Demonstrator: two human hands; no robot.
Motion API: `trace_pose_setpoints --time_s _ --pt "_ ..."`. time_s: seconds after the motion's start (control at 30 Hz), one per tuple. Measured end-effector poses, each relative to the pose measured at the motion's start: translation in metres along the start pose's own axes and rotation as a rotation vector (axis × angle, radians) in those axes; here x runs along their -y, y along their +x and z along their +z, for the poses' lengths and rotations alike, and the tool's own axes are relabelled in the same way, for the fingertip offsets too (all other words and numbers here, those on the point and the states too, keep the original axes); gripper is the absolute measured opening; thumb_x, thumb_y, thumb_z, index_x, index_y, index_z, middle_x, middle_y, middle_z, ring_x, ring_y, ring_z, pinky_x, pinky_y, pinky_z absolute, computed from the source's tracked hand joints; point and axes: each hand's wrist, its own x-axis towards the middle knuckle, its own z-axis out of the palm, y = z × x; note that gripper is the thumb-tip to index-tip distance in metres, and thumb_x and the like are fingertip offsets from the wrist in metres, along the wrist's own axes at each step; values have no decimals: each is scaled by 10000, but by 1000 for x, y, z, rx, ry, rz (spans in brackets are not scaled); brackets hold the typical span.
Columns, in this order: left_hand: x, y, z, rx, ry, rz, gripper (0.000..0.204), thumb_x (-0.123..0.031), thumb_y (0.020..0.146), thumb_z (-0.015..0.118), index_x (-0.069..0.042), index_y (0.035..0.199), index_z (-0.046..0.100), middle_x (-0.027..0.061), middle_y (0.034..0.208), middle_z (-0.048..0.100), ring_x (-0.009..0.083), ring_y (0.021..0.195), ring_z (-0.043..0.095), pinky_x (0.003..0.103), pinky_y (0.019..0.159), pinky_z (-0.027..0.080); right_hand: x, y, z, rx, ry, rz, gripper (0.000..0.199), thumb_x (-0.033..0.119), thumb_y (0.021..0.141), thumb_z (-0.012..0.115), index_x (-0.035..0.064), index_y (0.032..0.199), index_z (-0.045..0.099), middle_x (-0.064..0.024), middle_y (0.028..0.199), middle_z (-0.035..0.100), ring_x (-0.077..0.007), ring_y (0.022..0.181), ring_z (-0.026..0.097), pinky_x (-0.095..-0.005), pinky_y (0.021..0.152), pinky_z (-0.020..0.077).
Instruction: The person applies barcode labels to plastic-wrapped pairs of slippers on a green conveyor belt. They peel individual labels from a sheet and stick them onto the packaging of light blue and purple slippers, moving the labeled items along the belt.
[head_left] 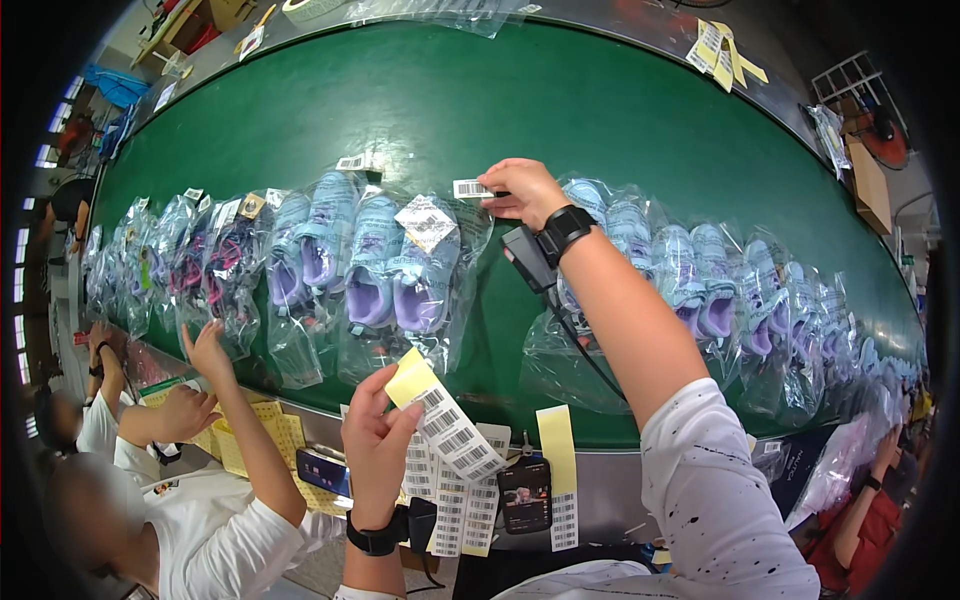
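My right hand (pixel 522 190) pinches a small white barcode sticker (pixel 470 188) above the green belt, by the upper right edge of a clear bag. In that bag lies a pair of light blue and purple shoes (pixel 370 290), with a white diamond-shaped label (pixel 427 222) on top. Lower down, my left hand (pixel 378 440) grips a strip of barcode stickers (pixel 460 437) whose yellow backing shows bare at the top. Below that strip, further sticker sheets (pixel 450 515) lie at the table edge.
Bagged shoes line the green belt (pixel 300 110) on both sides, some dark and pink (pixel 232 255). A phone (pixel 526 495) and another yellow-backed strip (pixel 557 445) lie near me. At left, a co-worker's hand (pixel 207 350) reaches over the belt; another person in red (pixel 840 540) sits at right.
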Motion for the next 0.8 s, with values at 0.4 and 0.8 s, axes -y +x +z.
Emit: trace_pose_setpoints --time_s 0.4,0.8 --pt "8 -5 13 -28 -22 10 466 47 873 579 36 1321 450 120 1182 626 89 866 629 209 749 495 -25 17 9 -180 59 -93 69 -47 765 674 -5 769 620 -125 804 681 -239 628 696 -301 443 502" --pt "6 -13 29 -31 -12 16 470 46 876 572 17 1329 450 115 1164 630 97 864 635 212 742 500 -21 3 6 -349 -167 -278 596 -146 764 615 -12 1322 454 -174 870 670 -255 609 692 -321 460 555"
